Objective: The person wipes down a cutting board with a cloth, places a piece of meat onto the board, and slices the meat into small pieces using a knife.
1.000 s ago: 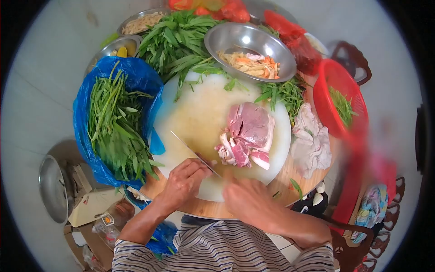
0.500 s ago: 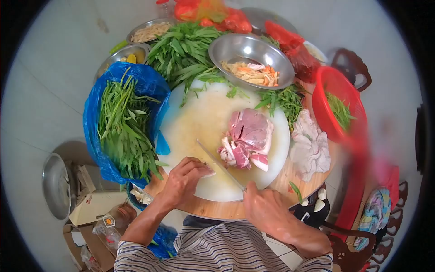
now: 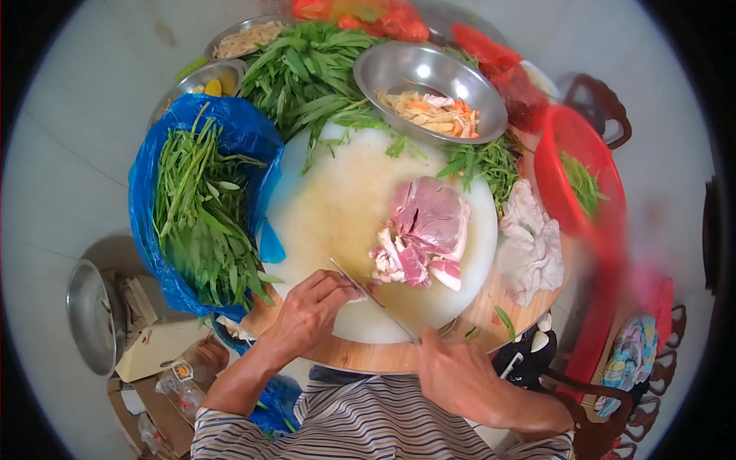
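Note:
My right hand (image 3: 456, 372) is closed round the handle of a knife (image 3: 383, 308), its blade slanting up and left over the round white cutting board (image 3: 330, 207). Close against the blade, my left hand (image 3: 310, 307) holds down a small piece of meat (image 3: 357, 298) with curled fingers; most of that piece is hidden. Beyond the knife lies a large chunk of raw meat (image 3: 433, 215), with several smaller cut pieces (image 3: 402, 261) at its near left side.
Left stands a blue bag (image 3: 146, 207) of leafy greens (image 3: 203, 215). More greens (image 3: 307, 77) and a steel bowl (image 3: 487, 126) of shredded food sit behind the board. Right are a pale crumpled cloth-like thing (image 3: 529, 249) and a red basket (image 3: 552, 169).
The knife blade has moved close against my left fingertips, and less of the small meat piece shows. My right hand has shifted slightly right and down. The whole view has shifted a little.

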Demonstrator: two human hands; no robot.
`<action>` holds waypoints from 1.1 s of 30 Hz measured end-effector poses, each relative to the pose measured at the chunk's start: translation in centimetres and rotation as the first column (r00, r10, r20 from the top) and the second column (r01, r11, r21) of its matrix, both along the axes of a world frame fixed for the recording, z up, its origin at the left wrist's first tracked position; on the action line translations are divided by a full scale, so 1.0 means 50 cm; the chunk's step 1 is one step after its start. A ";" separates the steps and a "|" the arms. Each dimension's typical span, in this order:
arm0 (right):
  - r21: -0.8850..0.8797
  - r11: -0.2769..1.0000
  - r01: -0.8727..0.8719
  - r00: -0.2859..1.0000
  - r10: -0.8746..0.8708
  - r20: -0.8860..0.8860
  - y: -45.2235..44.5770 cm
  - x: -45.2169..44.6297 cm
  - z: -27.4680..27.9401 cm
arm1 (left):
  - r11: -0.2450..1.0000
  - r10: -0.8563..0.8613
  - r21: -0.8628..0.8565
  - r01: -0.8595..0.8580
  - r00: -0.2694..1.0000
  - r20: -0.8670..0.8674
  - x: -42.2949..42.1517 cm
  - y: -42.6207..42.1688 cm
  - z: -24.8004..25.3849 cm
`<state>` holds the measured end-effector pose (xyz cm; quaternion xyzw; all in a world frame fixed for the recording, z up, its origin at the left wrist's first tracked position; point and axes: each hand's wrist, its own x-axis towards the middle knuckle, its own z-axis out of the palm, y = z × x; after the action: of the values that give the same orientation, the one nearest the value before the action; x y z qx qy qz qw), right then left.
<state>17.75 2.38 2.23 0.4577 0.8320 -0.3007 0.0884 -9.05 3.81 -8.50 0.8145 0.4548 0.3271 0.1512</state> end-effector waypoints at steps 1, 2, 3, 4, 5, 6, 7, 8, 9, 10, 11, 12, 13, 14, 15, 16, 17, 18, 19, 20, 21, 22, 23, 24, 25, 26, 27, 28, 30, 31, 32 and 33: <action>-0.008 1.000 -0.004 1.000 0.004 0.006 0.002 -0.003 0.006 | 1.000 0.000 -0.020 0.001 1.000 0.014 -0.002 0.000 0.000; -0.024 1.000 -0.008 0.999 0.009 0.030 0.006 -0.007 0.014 | 0.999 -0.003 -0.042 0.004 1.000 0.027 -0.004 -0.001 -0.003; -0.040 0.999 -0.009 0.999 0.011 0.054 0.011 -0.011 0.017 | 0.999 -0.004 -0.054 0.005 1.000 0.030 -0.007 -0.002 -0.010; -0.049 0.999 -0.005 0.998 0.008 0.057 0.024 -0.025 0.006 | 0.998 0.006 -0.068 -0.002 0.998 0.055 -0.010 -0.004 -0.017; 0.003 1.000 -0.016 0.999 0.016 -0.027 0.049 -0.053 -0.015 | 0.997 0.016 -0.075 -0.010 0.997 0.077 -0.011 -0.002 -0.020; 0.060 0.998 -0.023 0.993 0.029 -0.114 0.068 -0.079 -0.034 | 0.997 0.014 -0.071 -0.009 0.997 0.075 -0.009 -0.002 -0.021; 0.071 0.997 -0.028 0.992 0.036 -0.120 0.083 -0.104 -0.053 | 0.998 0.012 -0.069 -0.008 0.998 0.066 -0.006 -0.004 -0.019; 0.159 0.987 -0.011 0.982 0.041 -0.182 0.095 -0.129 -0.071 | 0.998 0.010 -0.067 -0.006 0.999 0.053 -0.006 -0.006 -0.014; 0.244 0.970 0.016 0.969 0.045 -0.244 0.101 -0.141 -0.075 | 0.998 0.009 -0.056 -0.006 0.999 0.041 -0.008 -0.006 -0.009; 0.255 0.967 0.018 0.967 0.048 -0.249 0.097 -0.137 -0.064 | 0.999 0.019 -0.043 -0.017 0.998 0.068 -0.006 -0.007 -0.007; 0.238 0.971 -0.011 0.981 0.057 -0.188 0.085 -0.128 -0.047 | 0.999 0.030 -0.036 -0.026 0.995 0.099 -0.004 -0.009 -0.008; 0.221 0.975 -0.039 0.990 0.068 -0.125 0.073 -0.118 -0.036 | 0.999 0.029 -0.028 -0.027 0.995 0.099 -0.003 -0.009 -0.015; 0.225 0.973 -0.041 0.990 0.071 -0.125 0.059 -0.099 -0.035 | 0.999 0.047 0.010 -0.048 0.991 0.126 -0.001 -0.009 -0.025; 0.191 0.981 -0.036 0.996 0.051 -0.072 0.040 -0.070 -0.036 | 0.997 0.064 0.043 -0.072 0.986 0.157 0.000 -0.013 -0.034; 0.156 0.987 -0.030 0.999 0.032 -0.014 0.026 -0.044 -0.035 | 0.996 0.068 0.041 -0.076 0.984 0.163 0.001 -0.016 -0.038; 0.157 0.987 -0.036 0.999 0.038 -0.009 0.016 -0.023 -0.027 | 0.993 0.070 0.084 -0.082 0.988 0.136 0.000 -0.015 -0.039; 0.152 0.988 -0.013 1.000 0.017 -0.024 0.007 -0.004 -0.018 | 0.988 0.072 0.129 -0.085 0.992 0.105 -0.001 -0.015 -0.039; 0.149 0.989 0.010 0.999 -0.004 -0.041 0.005 0.003 -0.010 | 0.987 0.075 0.133 -0.089 0.991 0.107 -0.001 -0.013 -0.038; 0.152 0.988 0.010 0.999 -0.004 -0.040 0.007 0.001 -0.007 | 0.985 0.060 0.156 -0.073 0.994 0.090 -0.001 -0.012 -0.035; 0.139 0.989 0.059 0.997 -0.050 -0.066 0.010 -0.006 -0.004 | 0.983 0.044 0.177 -0.056 0.996 0.071 -0.001 -0.012 -0.033; 0.126 0.987 0.105 0.991 -0.093 -0.094 0.011 -0.013 -0.003 | 0.982 0.044 0.179 -0.055 0.997 0.068 -0.001 -0.013 -0.029; 0.126 0.987 0.105 0.991 -0.092 -0.099 0.010 -0.021 -0.011 | 0.985 0.044 0.168 -0.051 0.998 0.042 0.000 -0.014 -0.024; 0.130 0.988 0.080 0.993 -0.067 -0.099 0.010 -0.029 -0.023 | 0.987 0.044 0.156 -0.047 0.999 0.017 0.001 -0.015 -0.020; 0.136 0.989 0.057 0.994 -0.043 -0.098 0.010 -0.036 -0.030 | 0.987 0.044 0.157 -0.046 0.999 0.016 0.000 -0.016 -0.019; 0.136 0.989 0.058 0.994 -0.045 -0.098 0.012 -0.042 -0.028 | 0.990 0.037 0.133 -0.039 0.999 0.016 -0.002 -0.017 -0.019; 0.118 0.992 0.052 0.995 -0.041 -0.096 0.014 -0.049 -0.024 | 0.994 0.030 0.107 -0.032 0.999 0.017 -0.003 -0.016 -0.020; 0.098 0.994 0.046 0.995 -0.037 -0.093 0.015 -0.053 -0.020 | 0.994 0.029 0.104 -0.031 0.999 0.019 -0.003 -0.015 -0.020; 0.091 0.995 0.047 0.995 -0.038 -0.091 0.015 -0.052 -0.016 | 0.993 0.033 0.111 -0.034 0.999 0.014 -0.003 -0.015 -0.021; 0.025 0.999 0.032 0.989 -0.028 -0.144 0.016 -0.041 -0.007 | 0.993 0.036 0.112 -0.037 0.999 0.013 -0.004 -0.016 -0.020; 0.020 0.999 0.036 0.990 -0.033 -0.139 0.012 -0.027 -0.007 | 0.991 0.035 0.125 -0.036 0.999 0.013 -0.003 -0.014 -0.018; 0.002 1.000 0.014 0.996 -0.014 -0.084 0.003 -0.010 -0.008 | 0.990 0.033 0.137 -0.035 0.999 0.014 -0.003 -0.012 -0.018; -0.017 1.000 -0.008 1.000 0.008 -0.027 -0.001 -0.004 -0.004 | 0.991 0.030 0.131 -0.033 0.999 0.022 -0.004 -0.010 -0.022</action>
<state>17.53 2.35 2.02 0.4495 0.8324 -0.3136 0.0821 -9.23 3.28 -9.58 0.8119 0.4437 0.3668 0.0968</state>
